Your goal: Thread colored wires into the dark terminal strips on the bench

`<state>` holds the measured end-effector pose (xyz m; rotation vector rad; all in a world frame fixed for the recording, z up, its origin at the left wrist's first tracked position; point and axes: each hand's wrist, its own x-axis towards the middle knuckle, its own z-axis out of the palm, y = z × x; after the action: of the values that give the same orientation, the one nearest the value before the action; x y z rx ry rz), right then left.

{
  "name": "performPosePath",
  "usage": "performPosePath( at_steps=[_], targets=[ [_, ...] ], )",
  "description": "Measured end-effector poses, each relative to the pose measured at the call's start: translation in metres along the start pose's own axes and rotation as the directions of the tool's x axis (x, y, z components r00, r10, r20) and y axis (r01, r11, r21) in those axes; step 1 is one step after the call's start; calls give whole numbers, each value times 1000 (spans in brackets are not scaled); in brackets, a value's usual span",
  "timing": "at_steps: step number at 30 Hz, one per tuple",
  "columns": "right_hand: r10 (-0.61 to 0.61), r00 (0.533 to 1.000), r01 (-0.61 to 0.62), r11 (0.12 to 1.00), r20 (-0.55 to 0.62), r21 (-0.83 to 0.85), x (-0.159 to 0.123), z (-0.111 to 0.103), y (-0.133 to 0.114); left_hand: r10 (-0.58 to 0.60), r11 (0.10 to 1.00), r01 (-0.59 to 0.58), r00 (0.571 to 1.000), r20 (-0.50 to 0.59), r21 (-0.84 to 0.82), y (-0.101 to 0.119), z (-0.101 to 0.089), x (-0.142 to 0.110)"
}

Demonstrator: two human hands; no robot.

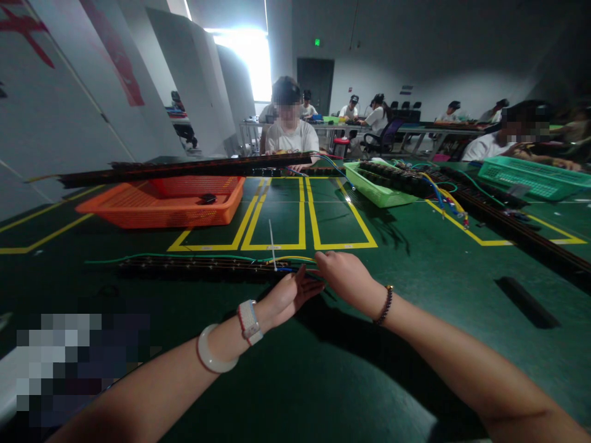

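A long black strip point(198, 266) lies across the green table, with a green wire point(161, 256) along its far side. Yellow wires point(295, 258) and a blue wire point(285, 269) run from its right end to my hands. A white cable tie point(272, 243) stands up near that end. My left hand point(289, 295) is at the wires, its fingers stretched to the right and its thumb above them, with the wires between. My right hand point(346, 275) is curled closed on the wire ends; its fingertips are partly hidden.
An orange basket point(161, 215) stands at the back left, a long black strip point(194, 166) resting above it. Further right are a light green basket point(383, 195), a teal basket point(535, 178) and more wired strips. A short black piece point(526, 301) lies right. A person point(290, 132) sits opposite.
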<state>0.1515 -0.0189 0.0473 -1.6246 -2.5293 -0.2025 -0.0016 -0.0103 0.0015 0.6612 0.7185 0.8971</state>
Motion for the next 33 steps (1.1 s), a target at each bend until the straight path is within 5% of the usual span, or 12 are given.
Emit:
performPosePath(
  at_steps=[9,25,33],
  targets=[
    [-64,991,65,998,-119,3,7,3,6,56,998,-56,998,11,-19,6,-5,15],
    [-139,990,129,965,27,228,19,25,31,-92,995,93,995,-25,47,11,-8,4],
    [-148,988,132,962,50,239,14,6,32,-104,989,101,994,27,107,11,-6,1]
  ],
)
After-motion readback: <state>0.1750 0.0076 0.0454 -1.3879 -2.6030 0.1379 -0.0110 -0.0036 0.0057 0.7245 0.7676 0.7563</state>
